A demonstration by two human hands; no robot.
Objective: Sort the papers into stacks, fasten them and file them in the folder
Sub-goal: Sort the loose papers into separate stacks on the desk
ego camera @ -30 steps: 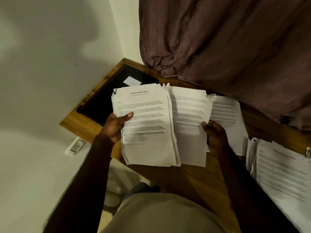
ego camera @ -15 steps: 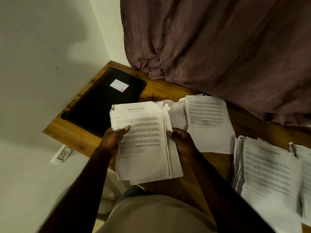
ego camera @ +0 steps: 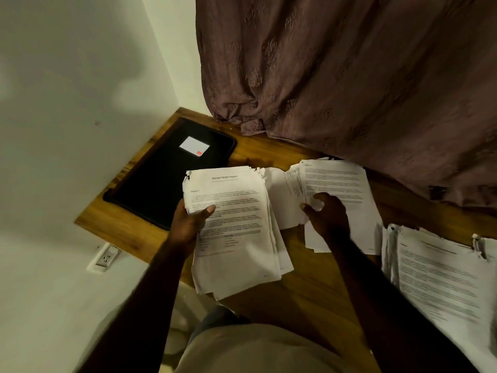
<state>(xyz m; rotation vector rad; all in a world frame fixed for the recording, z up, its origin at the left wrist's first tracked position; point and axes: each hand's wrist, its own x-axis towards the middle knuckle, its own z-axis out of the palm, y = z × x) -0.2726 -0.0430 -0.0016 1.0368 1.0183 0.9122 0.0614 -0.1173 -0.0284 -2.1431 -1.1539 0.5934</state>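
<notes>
Our left hand (ego camera: 188, 224) clamps report bundle (ego camera: 236, 205), near left, overhanging table (ego camera: 309, 286) edge; right hand (ego camera: 326, 214) pinches loose sheets (ego camera: 341, 179) at centre. We risk bundle fanning, pages sliding off or mixing, since thumb alone pins top.

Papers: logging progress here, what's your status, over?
Left hand grips Sample Health Report stack. Right hand pinches loose sheets beside it. Black folder flat on desk beyond, nothing piled on it.
</notes>
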